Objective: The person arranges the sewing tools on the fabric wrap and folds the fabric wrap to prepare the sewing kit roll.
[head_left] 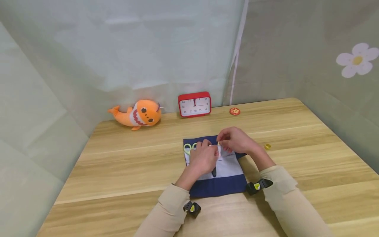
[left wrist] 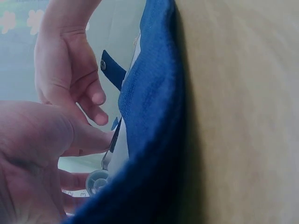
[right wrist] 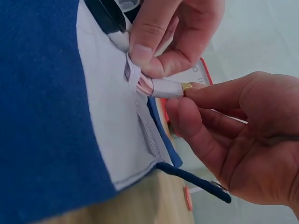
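Note:
A navy cloth pouch [head_left: 219,187] with a pale lining lies spread on the table. My left hand [head_left: 204,156] pinches the white elastic band [right wrist: 134,70] on the lining between thumb and finger. The gold end of a small bundle of pink strands in a white wrapper [right wrist: 166,87] is pinched by my right hand [head_left: 235,140]; its other end sits in the elastic loop. Light green scissor handles [head_left: 187,149] show at the pouch's left. A black-handled item [head_left: 214,171] lies on the lining, partly hidden by my left hand. A snap strap [right wrist: 201,182] extends from the pouch edge.
Right of the pouch is a small yellow ring [head_left: 267,146] on the wooden table [head_left: 124,171]. Along the back stand an orange shark plush [head_left: 145,113] and a red clock [head_left: 194,104], with a round red disc [head_left: 235,111] lying nearby.

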### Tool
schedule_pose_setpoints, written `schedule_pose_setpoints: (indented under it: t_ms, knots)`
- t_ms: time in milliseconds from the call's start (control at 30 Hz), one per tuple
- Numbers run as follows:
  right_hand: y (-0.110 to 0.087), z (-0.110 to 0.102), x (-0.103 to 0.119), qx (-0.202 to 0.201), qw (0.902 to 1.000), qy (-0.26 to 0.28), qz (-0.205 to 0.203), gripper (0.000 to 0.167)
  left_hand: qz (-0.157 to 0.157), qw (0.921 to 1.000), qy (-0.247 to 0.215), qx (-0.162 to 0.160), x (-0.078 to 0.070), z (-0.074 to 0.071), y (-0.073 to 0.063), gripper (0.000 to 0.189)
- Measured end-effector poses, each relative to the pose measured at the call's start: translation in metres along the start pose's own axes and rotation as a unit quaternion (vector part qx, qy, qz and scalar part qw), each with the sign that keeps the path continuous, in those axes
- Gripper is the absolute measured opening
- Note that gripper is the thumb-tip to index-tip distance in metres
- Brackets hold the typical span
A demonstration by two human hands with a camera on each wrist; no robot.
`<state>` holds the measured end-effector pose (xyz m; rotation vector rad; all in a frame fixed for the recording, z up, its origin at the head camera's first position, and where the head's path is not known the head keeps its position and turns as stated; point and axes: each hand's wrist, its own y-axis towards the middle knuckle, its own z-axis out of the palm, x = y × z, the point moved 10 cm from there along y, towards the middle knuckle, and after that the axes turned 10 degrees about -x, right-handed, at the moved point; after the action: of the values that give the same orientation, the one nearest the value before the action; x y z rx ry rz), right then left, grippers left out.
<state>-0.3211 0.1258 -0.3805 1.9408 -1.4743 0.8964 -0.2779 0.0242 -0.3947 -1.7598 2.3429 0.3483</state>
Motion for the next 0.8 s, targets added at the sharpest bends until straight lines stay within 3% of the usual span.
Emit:
schedule_pose_setpoints:
  t_ms: [333, 633, 800]
  knots:
    - [0.000, 0.017, -0.009, 0.030, 0.9977, 0.039, 0.048, 0.012, 0.008, 0.9999, 0.009, -0.001, 0.000, 0.002, 0.000, 0.017]
    - [0.002, 0.022, -0.010, 0.042, 0.9977, 0.039, 0.037, 0.015, 0.008, 0.9999, 0.013, -0.002, 0.000, -0.002, -0.001, 0.012]
    - [0.002, 0.024, -0.012, 0.048, 0.9976, 0.039, 0.029, 0.014, 0.004, 0.9999, 0.009, -0.001, 0.000, -0.002, 0.000, 0.020]
